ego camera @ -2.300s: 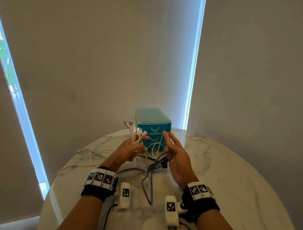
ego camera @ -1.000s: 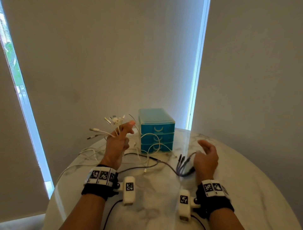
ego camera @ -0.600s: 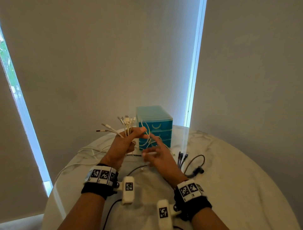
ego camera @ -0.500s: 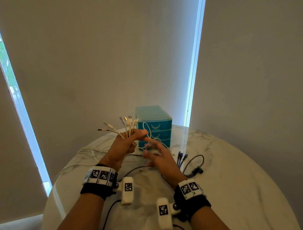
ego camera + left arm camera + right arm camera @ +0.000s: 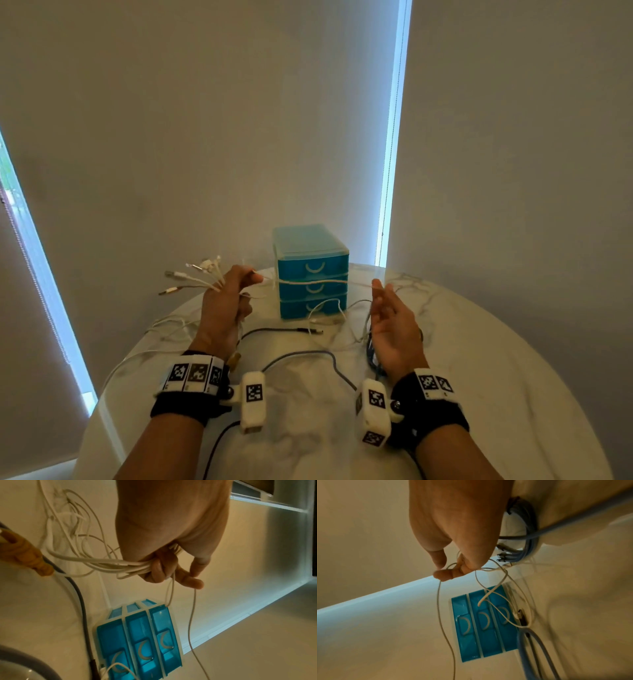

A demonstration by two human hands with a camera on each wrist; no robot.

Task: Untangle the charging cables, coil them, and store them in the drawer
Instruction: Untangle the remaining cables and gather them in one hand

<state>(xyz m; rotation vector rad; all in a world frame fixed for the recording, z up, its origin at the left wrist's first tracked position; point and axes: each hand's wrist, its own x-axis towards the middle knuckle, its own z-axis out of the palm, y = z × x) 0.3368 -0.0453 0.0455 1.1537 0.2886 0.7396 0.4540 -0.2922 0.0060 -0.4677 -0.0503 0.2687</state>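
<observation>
My left hand (image 5: 239, 279) is raised left of the blue three-drawer unit (image 5: 310, 274) and grips a bundle of white charging cables (image 5: 109, 563). Their plugs (image 5: 191, 274) fan out up and to the left. One thin white cable (image 5: 318, 282) runs taut in front of the drawers to my right hand (image 5: 378, 291), which pinches it between thumb and forefinger (image 5: 441, 570). My left thumb and forefinger (image 5: 193, 576) pinch the same strand. All three drawers are closed. More white loops (image 5: 325, 311) hang down onto the table.
A grey-blue cable (image 5: 308, 356) with a dark plug (image 5: 308, 330) snakes across the round marble table (image 5: 479, 342) between my wrists. A dark multi-head cable (image 5: 371, 349) lies under my right hand. Loose white cable (image 5: 168, 329) trails off the left edge. Walls stand close behind.
My right hand left the dark multi-head cable on the table and reached into the white bundle. It has since moved right, drawing one white strand taut. My left hand keeps its bundle.
</observation>
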